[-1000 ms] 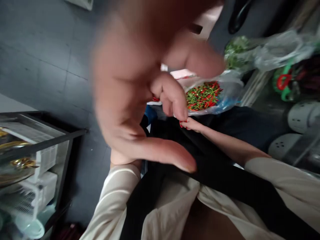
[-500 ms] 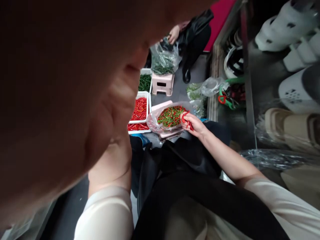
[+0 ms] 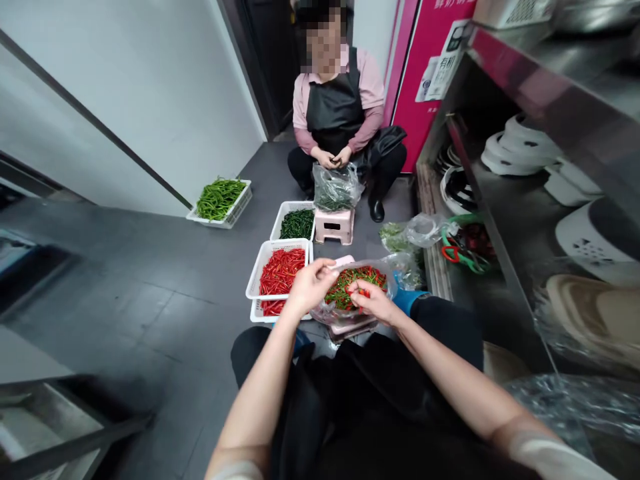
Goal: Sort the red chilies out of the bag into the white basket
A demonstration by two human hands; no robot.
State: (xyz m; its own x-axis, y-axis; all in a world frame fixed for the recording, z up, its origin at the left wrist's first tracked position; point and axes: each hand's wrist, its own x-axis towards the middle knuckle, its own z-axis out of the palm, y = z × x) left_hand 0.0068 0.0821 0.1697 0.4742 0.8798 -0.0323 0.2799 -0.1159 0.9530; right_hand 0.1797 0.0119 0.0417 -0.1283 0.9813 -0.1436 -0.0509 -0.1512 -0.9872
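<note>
A clear plastic bag (image 3: pixel 327 313) of small red chili peppers with green stems (image 3: pixel 343 290) lies open in front of me on a pink stool (image 3: pixel 345 328). My right hand (image 3: pixel 375 303) is over the bag's right side, its fingers closed around several red chili peppers (image 3: pixel 363 291). Over the bag's left edge is my left hand (image 3: pixel 311 285), with thumb and fingers a little apart and nothing visible between them. Just left of it stands a white basket (image 3: pixel 254 280) full of red chili peppers (image 3: pixel 281 272), stacked on another basket of red ones.
Farther off, a white basket (image 3: pixel 275 230) holds dark green peppers. A co-worker (image 3: pixel 335 113) sits behind a bag (image 3: pixel 336 190) on a pink stool (image 3: pixel 334 227). Light green peppers fill a basket (image 3: pixel 233 217) by the wall. Metal shelving (image 3: pixel 505 233) with plastic containers runs along my right.
My left hand has come down from close before the camera to the bag's left edge. The right hand stays at the bag with red peppers. The view has tilted up, showing the co-worker.
</note>
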